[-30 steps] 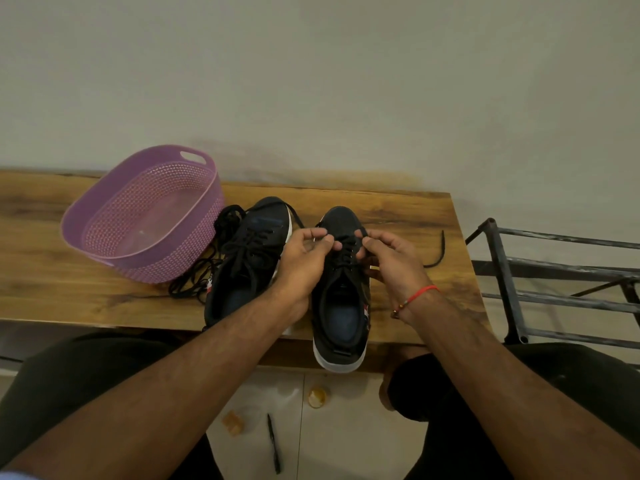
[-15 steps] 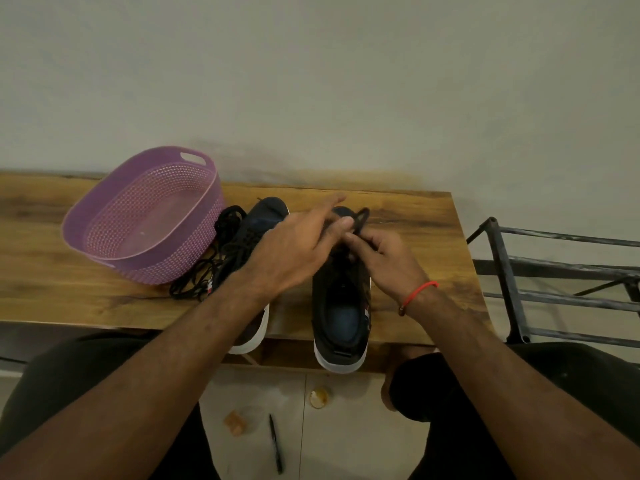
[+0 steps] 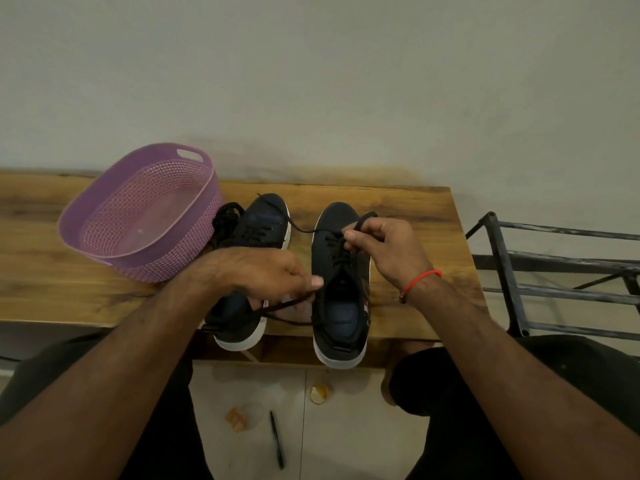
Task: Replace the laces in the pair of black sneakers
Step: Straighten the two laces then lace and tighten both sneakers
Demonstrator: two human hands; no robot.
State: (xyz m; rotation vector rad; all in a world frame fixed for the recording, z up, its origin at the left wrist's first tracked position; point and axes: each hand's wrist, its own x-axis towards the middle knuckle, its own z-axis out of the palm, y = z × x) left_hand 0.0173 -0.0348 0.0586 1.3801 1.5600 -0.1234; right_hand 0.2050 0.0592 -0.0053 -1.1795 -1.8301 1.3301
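Two black sneakers are set side by side on a wooden table (image 3: 415, 216), heels overhanging its near edge. Much of the left sneaker (image 3: 256, 226) is hidden by the left hand (image 3: 266, 271), whose fingers are pinched on a black lace (image 3: 277, 308). The right hand (image 3: 388, 247) is curled around lace over the right sneaker (image 3: 341, 306). A purple basket (image 3: 145, 209) is seen at far left, spare laces (image 3: 225, 216) just beside it.

Two black sneakers (image 3: 341, 289) side by side
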